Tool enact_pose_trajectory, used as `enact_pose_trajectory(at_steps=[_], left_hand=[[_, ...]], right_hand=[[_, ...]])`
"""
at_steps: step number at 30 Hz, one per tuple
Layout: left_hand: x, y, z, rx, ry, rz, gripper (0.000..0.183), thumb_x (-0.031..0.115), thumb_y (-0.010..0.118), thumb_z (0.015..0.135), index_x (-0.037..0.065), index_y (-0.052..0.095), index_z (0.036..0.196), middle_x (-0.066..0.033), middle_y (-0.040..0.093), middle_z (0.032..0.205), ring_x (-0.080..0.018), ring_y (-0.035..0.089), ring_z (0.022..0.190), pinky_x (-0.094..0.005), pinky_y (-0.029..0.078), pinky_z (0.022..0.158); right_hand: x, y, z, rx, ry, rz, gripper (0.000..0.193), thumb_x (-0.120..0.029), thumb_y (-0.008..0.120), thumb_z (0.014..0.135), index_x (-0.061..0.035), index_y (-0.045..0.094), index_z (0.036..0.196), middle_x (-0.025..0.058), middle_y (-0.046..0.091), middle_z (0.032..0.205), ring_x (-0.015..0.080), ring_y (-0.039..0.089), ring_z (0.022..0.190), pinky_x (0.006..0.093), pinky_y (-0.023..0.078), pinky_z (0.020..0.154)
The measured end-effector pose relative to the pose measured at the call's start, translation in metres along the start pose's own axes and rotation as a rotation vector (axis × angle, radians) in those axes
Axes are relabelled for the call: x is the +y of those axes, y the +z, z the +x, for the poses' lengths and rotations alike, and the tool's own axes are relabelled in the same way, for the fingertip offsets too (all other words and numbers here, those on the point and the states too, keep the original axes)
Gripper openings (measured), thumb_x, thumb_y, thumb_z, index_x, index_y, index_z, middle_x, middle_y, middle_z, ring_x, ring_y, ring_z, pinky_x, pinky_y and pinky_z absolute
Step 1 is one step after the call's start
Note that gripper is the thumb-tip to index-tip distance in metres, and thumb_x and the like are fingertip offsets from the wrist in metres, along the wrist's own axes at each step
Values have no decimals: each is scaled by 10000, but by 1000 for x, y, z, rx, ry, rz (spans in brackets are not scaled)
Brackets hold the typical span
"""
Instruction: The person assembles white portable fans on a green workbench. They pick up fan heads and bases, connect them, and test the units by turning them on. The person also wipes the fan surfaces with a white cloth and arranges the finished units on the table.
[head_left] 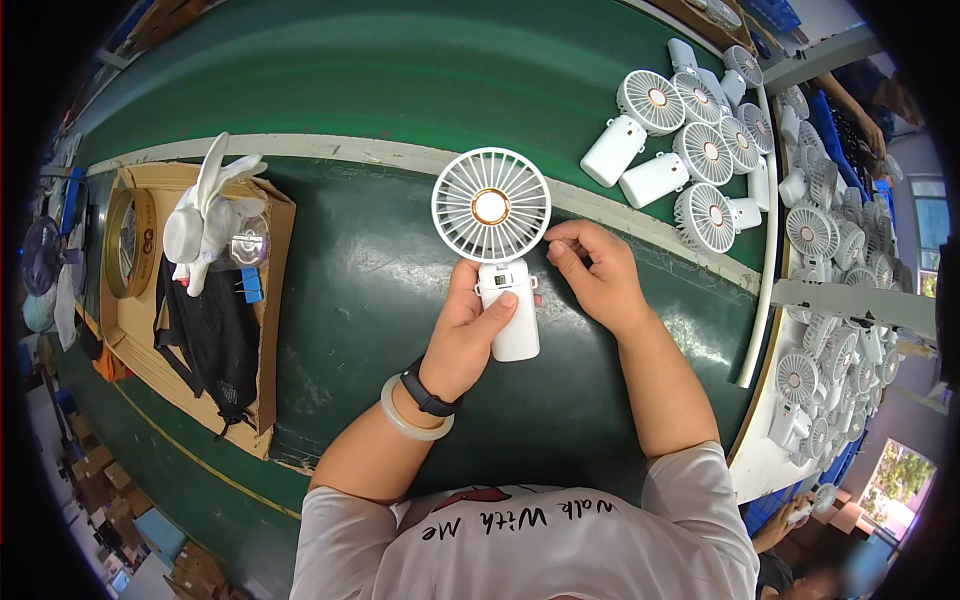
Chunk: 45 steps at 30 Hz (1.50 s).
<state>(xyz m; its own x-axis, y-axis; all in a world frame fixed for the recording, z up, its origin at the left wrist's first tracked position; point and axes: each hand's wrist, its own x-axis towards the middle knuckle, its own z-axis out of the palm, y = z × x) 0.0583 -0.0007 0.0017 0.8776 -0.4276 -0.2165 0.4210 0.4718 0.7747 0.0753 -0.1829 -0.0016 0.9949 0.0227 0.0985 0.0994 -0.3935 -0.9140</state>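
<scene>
A white handheld fan (516, 330) with a round slatted head and a copper-coloured ring round its hub is upright in my left hand (462, 332). My left thumb lies across the front of the handle, below a small dark display, and the fingers wrap behind it. Just right of the fan head is my right hand (603, 280), its fingers curled in and the thumb and forefinger close together near the rim. I see nothing held in it. The fan's blades sit behind the slats.
Several white fans (703, 155) lie on the green belt (400, 80) at the far right; more crowd a side table (750, 470). To the left, a cardboard tray (285, 300) holds a roll of tape (128, 243), white gloves (215, 215) and a black mesh bag (215, 345). Co-workers' hands show at right.
</scene>
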Motion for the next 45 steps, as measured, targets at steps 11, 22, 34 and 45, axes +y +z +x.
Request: enact_pose_trajectory(at_steps=[11,22,34,45], left_hand=[[-3,-3,4,-75,5,-3,433,90,502,907,70,316,1298,-141,555,1110,-221,610,946,-344,518,796],[-1,-9,6,-22,-54,-4,354,83,503,905,67,350,1224,-124,561,1067,-207,616,902,-350,538,753],[4,-2,1,53,-84,-35,336,56,467,894,65,361,1213,-144,570,1045,-210,624,861,-356,541,761],[6,4,-4,-155,-102,-269,615,10,549,856,189,238,1355,-132,489,1180,-228,597,966,-440,571,765]], right_hand=[[-9,-23,34,370,-291,-702,337,-58,645,747,-60,563,1074,163,528,1075,337,499,1031,414,395,892],[-2,-12,105,116,-55,-746,321,-327,680,770,-63,645,950,216,483,1188,398,502,1049,441,432,889],[-9,-31,34,-153,292,1153,475,-279,508,888,-29,422,1282,187,514,1168,252,552,957,365,480,745],[-7,-26,-19,-213,197,1549,608,-538,360,916,-89,374,1327,159,560,1034,222,510,714,323,408,604]])
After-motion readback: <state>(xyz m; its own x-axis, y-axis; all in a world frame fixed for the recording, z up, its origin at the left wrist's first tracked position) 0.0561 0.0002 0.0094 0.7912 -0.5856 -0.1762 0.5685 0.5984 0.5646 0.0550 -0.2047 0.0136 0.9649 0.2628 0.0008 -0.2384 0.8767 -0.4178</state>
